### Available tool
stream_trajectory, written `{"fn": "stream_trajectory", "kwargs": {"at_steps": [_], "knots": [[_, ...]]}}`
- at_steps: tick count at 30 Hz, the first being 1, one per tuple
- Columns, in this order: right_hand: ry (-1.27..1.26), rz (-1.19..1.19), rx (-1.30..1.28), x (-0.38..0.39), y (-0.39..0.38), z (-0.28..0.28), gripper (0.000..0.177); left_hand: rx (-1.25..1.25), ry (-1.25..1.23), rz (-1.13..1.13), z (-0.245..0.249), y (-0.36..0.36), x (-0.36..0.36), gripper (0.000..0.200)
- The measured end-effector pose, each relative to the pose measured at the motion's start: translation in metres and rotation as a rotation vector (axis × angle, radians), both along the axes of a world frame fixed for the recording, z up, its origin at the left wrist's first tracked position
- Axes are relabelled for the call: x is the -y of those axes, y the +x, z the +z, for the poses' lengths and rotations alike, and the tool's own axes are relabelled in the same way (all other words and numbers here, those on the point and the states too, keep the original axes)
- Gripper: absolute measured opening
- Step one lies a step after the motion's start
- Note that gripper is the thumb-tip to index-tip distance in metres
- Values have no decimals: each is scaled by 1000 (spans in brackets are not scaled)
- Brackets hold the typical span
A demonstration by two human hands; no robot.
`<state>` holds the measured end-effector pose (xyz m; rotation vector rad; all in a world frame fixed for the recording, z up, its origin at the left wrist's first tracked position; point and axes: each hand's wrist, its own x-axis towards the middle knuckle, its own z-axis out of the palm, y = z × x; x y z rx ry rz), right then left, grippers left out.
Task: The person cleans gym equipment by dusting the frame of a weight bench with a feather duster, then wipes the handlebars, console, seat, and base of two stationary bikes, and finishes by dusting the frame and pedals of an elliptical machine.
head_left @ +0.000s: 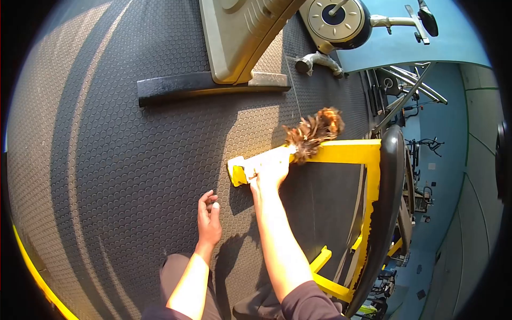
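The right hand [269, 173] was clamped on a feather duster [313, 130], holding its feathers against the yellow frame [349, 152] right of centre so they could brush it. The left hand [209, 218] hung open and empty, apparently just above the studded floor [106, 160], perhaps for balance.

We noted hard, warm sunlight from the left of the frame; broad shadow bands crossed the studded floor [106, 160]. The right hand [269, 173] and the feather duster [314, 130] glared, its feathers slightly blurred. Fisheye bent the edges; we saw black corners.
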<state>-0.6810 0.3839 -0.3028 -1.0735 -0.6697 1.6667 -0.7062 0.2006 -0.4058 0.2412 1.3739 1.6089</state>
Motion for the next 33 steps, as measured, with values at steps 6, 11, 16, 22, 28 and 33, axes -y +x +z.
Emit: {"fn": "stream_trajectory", "kwargs": {"at_steps": [6,11,16,22,28,33], "knots": [[-267,-368,333,-129,48,0,11,42,-91,-11,-10,3,-3,45],[-435,-482,307,-146,59,-29,31,-29,-53,-47,-17,5,-6,46],[-235,-151,321,-4,35,-44,13,3,-110,-59,-18,8,-7,45],[-495,116,506,193,38,30,56,-237,-76,-105,-32,18,0,57],[-676,342,286,259,110,117,54,-315,-100,-235,-23,19,4,66],[-75,758,773,296,255,160,50,-896,119,-327,-33,22,30,72]]}}
